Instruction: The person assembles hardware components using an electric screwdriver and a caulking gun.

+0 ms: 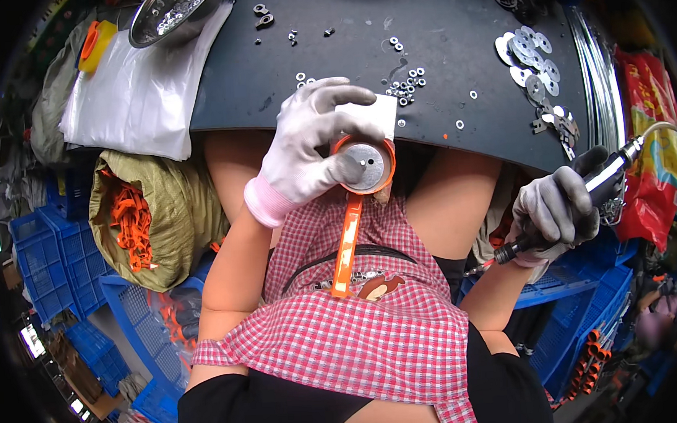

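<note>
At frame centre, just off the dark surface edge, left hand pinches an orange-handled metal disc; right hand grips a power screwdriver.

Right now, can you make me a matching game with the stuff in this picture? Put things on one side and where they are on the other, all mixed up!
Things:
1. orange ladle with a round metal disc
2. power screwdriver
3. pile of flat metal discs
4. steel bowl

Places:
A. far right of the dark table
B. top left, on the clear plastic sheet
C. in the gloved left hand
D. in the gloved right hand

Pairs: 1-C, 2-D, 3-A, 4-B
</note>
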### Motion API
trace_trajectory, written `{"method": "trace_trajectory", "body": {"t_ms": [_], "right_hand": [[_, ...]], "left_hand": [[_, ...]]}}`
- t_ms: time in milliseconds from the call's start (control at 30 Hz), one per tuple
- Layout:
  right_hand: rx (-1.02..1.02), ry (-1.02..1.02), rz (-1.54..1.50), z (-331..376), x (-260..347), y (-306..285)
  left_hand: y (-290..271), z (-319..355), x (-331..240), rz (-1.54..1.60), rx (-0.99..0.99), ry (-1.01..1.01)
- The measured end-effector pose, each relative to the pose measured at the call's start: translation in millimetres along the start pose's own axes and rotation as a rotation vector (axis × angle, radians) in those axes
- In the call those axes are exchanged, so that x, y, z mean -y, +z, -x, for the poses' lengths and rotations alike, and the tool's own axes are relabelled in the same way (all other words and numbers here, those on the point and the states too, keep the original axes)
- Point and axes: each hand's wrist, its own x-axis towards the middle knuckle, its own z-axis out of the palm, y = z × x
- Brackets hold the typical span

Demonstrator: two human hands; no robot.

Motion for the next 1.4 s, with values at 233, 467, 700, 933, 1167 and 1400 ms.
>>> {"method": "trace_trajectory", "body": {"t_ms": [233, 467, 700, 933, 1167, 1400], "right_hand": [[-0.16, -0.213, 0.294, 5.1, -36.3, 26.7], [-0.087, -0.356, 0.446, -17.0, -28.9, 50.9], [-0.069, -0.277, 0.382, -51.9, -44.8, 85.4], [0.051, -0.307, 0.635, -55.9, -48.1, 94.1], [0.058, -0.135, 0.434, -59.0, -62.3, 88.5], [-0.053, -0.335, 0.52, -60.8, -74.5, 91.0]], "left_hand": [[28.1, -74.4, 20.9, -0.561, 0.238, -0.284], [29.4, -74.1, 37.5, -0.643, 0.313, -0.264], [0.1, -28.2, -37.1, 1.234, -0.067, -0.477], [10.0, 2.1, -72.8, 1.611, -0.239, -0.617], [10.9, 5.5, -69.3, 1.718, -0.234, -0.639], [16.7, 7.3, -65.7, 1.892, -0.219, -0.567]]}}
